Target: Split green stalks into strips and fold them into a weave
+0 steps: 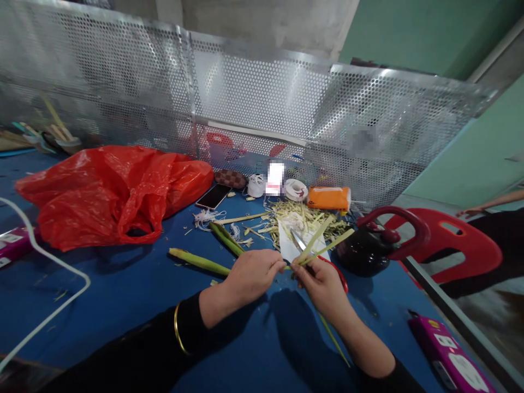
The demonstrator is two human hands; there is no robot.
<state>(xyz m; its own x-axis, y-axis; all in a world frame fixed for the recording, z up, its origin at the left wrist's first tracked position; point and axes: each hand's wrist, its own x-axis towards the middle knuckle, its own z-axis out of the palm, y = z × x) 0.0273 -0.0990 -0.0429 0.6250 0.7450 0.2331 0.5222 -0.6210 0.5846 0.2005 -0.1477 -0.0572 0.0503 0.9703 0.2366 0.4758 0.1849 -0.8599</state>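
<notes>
Between my two hands are flat green plant strips [317, 239], fanned out upward, with one thin end trailing down toward me. My right hand [323, 281] pinches the strips where they cross. Fingers pressed together, my left hand [256, 273] grips the strip's other end just beside it. Red-handled scissors [343, 278] lie partly under my right hand, their blades on a white paper [286, 245]. A thick green stalk [200, 262] lies left of my left hand, with a second green stalk [224, 237] behind it. Shredded plant trimmings [274, 218] are heaped beyond the paper.
A black kettle [362, 251] stands right, near a red chair [483, 240]; a person is beside it. A red plastic bag [102, 191], phone [214, 196], tape roll [295, 189] and orange packet [328, 198] lie along the back. Purple power strip [448, 349] sits at right; perforated metal screen [254, 82] behind.
</notes>
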